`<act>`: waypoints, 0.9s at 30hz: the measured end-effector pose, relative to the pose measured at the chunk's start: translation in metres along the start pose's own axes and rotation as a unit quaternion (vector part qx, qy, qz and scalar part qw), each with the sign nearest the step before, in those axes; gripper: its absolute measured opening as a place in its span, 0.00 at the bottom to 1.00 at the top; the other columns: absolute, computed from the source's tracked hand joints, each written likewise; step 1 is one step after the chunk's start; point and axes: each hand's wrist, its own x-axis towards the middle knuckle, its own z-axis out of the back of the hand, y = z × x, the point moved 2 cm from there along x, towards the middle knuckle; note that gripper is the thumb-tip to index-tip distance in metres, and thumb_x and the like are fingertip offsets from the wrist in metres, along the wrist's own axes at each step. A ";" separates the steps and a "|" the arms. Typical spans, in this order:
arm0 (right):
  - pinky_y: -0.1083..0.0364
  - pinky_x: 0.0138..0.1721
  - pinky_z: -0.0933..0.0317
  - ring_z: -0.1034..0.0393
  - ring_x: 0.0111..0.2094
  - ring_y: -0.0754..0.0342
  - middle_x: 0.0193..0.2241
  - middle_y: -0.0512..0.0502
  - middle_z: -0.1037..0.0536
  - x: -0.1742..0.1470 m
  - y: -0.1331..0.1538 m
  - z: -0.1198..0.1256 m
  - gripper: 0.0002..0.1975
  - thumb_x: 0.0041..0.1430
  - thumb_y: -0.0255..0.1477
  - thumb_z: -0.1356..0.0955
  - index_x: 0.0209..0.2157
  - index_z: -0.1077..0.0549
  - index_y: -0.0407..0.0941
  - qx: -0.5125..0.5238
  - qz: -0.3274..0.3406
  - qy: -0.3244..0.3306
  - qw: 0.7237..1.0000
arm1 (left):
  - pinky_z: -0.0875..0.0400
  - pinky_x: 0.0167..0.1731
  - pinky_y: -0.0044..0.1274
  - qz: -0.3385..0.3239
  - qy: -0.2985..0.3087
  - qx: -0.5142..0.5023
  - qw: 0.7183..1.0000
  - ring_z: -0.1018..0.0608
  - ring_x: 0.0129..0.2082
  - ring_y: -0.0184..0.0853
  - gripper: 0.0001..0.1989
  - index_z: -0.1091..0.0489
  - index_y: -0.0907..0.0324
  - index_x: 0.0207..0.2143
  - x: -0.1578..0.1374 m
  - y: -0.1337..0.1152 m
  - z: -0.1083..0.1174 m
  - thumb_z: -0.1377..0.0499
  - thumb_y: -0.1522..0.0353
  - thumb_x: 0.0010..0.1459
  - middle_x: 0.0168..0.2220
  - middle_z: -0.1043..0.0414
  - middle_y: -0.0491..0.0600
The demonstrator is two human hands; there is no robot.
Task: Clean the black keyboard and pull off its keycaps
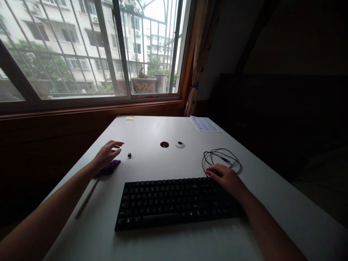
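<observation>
1. The left hand (107, 154), fingers loosely parted, holds nothing visible beside a crumpled purple cloth (112, 168), near the smooth white table (152, 163)'s left edge.
2. The right hand (223, 175) arches over the far edge of a black rectangular keyboard (163, 199); I cannot tell whether its fingers grip the thin, looped black cable (225, 159).
3. The keyboard, its pale-lettered keys in rows, lies toward the table's near edge.

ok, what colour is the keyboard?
The keyboard is black; it shows in the head view, the only one here.
</observation>
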 end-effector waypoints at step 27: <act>0.57 0.34 0.36 0.28 0.30 0.56 0.31 0.47 0.22 0.019 0.190 -0.083 0.14 0.69 0.34 0.38 0.40 0.23 0.45 0.003 0.267 0.143 0.953 | 0.26 0.32 0.22 -0.200 0.013 -0.053 0.978 0.24 0.33 0.32 0.10 0.28 0.55 0.48 -0.130 -0.101 -0.051 0.43 0.72 0.65 0.38 0.28 0.50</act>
